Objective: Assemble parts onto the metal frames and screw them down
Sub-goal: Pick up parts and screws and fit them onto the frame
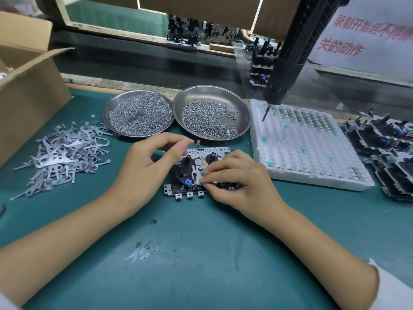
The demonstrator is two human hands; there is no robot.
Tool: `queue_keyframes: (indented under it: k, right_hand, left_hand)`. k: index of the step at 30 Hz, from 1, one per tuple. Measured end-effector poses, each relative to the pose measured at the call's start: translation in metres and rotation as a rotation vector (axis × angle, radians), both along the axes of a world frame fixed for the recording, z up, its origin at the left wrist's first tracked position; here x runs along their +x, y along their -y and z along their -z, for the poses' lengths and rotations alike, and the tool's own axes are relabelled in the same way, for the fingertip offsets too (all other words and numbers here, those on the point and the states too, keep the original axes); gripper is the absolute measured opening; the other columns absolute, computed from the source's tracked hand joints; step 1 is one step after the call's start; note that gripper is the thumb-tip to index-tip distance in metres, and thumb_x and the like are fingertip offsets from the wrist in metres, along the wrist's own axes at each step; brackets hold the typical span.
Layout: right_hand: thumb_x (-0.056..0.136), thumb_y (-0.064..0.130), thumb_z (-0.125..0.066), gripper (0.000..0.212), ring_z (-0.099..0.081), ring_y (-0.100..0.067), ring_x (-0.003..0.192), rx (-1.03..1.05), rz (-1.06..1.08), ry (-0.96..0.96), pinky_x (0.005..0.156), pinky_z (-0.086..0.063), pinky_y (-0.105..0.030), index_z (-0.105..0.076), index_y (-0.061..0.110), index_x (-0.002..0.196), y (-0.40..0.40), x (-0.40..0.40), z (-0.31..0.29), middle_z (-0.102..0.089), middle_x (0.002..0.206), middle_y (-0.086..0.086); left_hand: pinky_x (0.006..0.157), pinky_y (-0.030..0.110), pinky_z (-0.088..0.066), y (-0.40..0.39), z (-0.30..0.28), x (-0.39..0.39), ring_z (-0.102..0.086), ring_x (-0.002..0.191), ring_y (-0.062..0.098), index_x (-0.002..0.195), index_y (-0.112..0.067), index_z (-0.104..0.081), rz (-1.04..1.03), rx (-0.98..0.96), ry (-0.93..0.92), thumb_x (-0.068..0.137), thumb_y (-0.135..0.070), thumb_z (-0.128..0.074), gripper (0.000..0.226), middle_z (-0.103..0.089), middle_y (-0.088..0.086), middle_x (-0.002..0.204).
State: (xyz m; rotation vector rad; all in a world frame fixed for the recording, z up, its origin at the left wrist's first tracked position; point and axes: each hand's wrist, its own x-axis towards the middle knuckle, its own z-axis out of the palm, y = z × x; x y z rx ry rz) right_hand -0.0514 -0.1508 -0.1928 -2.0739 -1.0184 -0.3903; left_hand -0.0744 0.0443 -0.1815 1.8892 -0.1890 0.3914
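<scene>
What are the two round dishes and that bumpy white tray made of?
The two round dishes look like shiny metal, likely steel: they gleam and reflect light. The bumpy white tray seems to be foam, matte with crumbly edges, though it may be soft plastic.

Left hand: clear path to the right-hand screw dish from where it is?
Probably yes. The left hand hovers over the metal frame, just in front of the right screw dish; nothing stands between them.

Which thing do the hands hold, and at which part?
The right hand pinches a small part on the metal frame, near its right front. The left hand appears to hold nothing.
</scene>
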Motion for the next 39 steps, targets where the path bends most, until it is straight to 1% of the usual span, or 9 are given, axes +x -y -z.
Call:
queue_keyframes:
  k: [4,8,13,19,26,31,34,36,39]
  right_hand:
    - [0.074,0.009,-0.076,0.008,-0.057,-0.021,0.079,-0.046,-0.014,0.064,0.074,-0.047,-0.048,-0.078,0.011,0.082,0.0,0.001,0.0,-0.072,0.089,-0.001]
    - [0.075,0.008,-0.076,0.01,-0.057,-0.024,0.079,-0.083,-0.03,0.076,0.074,-0.047,-0.047,-0.078,0.011,0.083,0.001,0.0,-0.002,-0.072,0.092,0.0]
    - [0.074,0.005,-0.075,0.015,-0.058,-0.025,0.082,-0.035,-0.038,-0.101,0.079,-0.048,-0.035,-0.077,0.007,0.089,0.002,-0.002,-0.007,-0.072,0.092,0.001]
    - [0.073,0.005,-0.077,0.015,-0.056,-0.013,0.084,0.004,-0.017,-0.192,0.077,-0.038,-0.014,-0.077,0.006,0.088,0.002,-0.003,-0.009,-0.071,0.093,-0.004]
    - [0.075,0.0,-0.071,0.016,-0.055,-0.017,0.081,0.018,-0.01,-0.189,0.074,-0.039,-0.018,-0.077,0.006,0.089,0.003,-0.005,-0.013,-0.067,0.089,-0.007]
    - [0.082,0.009,-0.064,0.017,-0.053,-0.009,0.076,0.461,0.366,0.042,0.073,-0.042,-0.02,-0.065,0.014,0.099,0.007,0.0,-0.036,-0.057,0.084,-0.001]
    - [0.083,0.023,-0.068,0.051,-0.055,-0.019,0.1,0.615,0.489,-0.034,0.09,-0.046,-0.039,-0.041,0.021,0.127,0.009,0.019,-0.067,-0.053,0.109,-0.008]
    - [0.083,0.027,-0.069,0.073,-0.058,-0.018,0.103,0.64,0.427,-0.1,0.094,-0.047,-0.035,-0.026,0.017,0.141,0.005,0.033,-0.091,-0.056,0.113,-0.005]
    - [0.085,0.024,-0.069,0.078,-0.063,-0.012,0.094,0.679,0.361,-0.082,0.086,-0.052,-0.029,-0.02,0.01,0.144,-0.009,0.048,-0.113,-0.06,0.104,0.004]
  left_hand:
    - [0.078,0.01,-0.042,0.004,-0.002,-0.003,-0.06,0.083,-0.005,0.09,-0.035,-0.068,0.007,0.042,0.01,0.087,-0.039,-0.056,0.013,-0.068,-0.021,0.087]
    - [0.087,0.031,-0.038,0.006,-0.004,-0.009,-0.057,0.082,0.002,0.092,-0.029,-0.068,0.033,0.286,0.106,0.085,-0.036,-0.062,0.012,-0.066,-0.01,0.083]
    - [0.093,0.035,-0.034,0.011,-0.003,-0.017,-0.053,0.087,0.006,0.106,-0.025,-0.063,0.095,0.548,0.092,0.069,-0.047,-0.054,0.044,-0.058,-0.016,0.089]
    - [0.095,0.03,-0.031,0.013,0.002,-0.017,-0.052,0.089,0.005,0.107,-0.027,-0.061,0.065,0.529,0.065,0.067,-0.049,-0.05,0.047,-0.06,-0.017,0.09]
    - [0.095,0.027,-0.03,0.014,0.006,-0.014,-0.049,0.09,0.002,0.102,-0.026,-0.068,0.079,0.498,0.118,0.071,-0.048,-0.054,0.041,-0.063,-0.023,0.086]
    - [0.096,0.034,-0.032,0.013,0.009,-0.013,-0.05,0.088,0.006,0.09,-0.028,-0.072,0.063,0.471,0.104,0.071,-0.046,-0.065,0.027,-0.065,-0.021,0.084]
    - [0.095,0.033,-0.032,0.014,0.009,-0.013,-0.049,0.087,0.004,0.088,-0.03,-0.072,0.06,0.448,0.108,0.07,-0.05,-0.06,0.03,-0.065,-0.022,0.083]
    - [0.095,0.031,-0.031,0.014,0.008,-0.013,-0.05,0.087,0.004,0.088,-0.03,-0.072,0.059,0.432,0.104,0.069,-0.051,-0.057,0.032,-0.065,-0.022,0.082]
    - [0.096,0.032,-0.032,0.014,0.009,-0.012,-0.053,0.087,0.006,0.087,-0.031,-0.072,0.06,0.43,0.095,0.068,-0.052,-0.057,0.032,-0.066,-0.022,0.082]
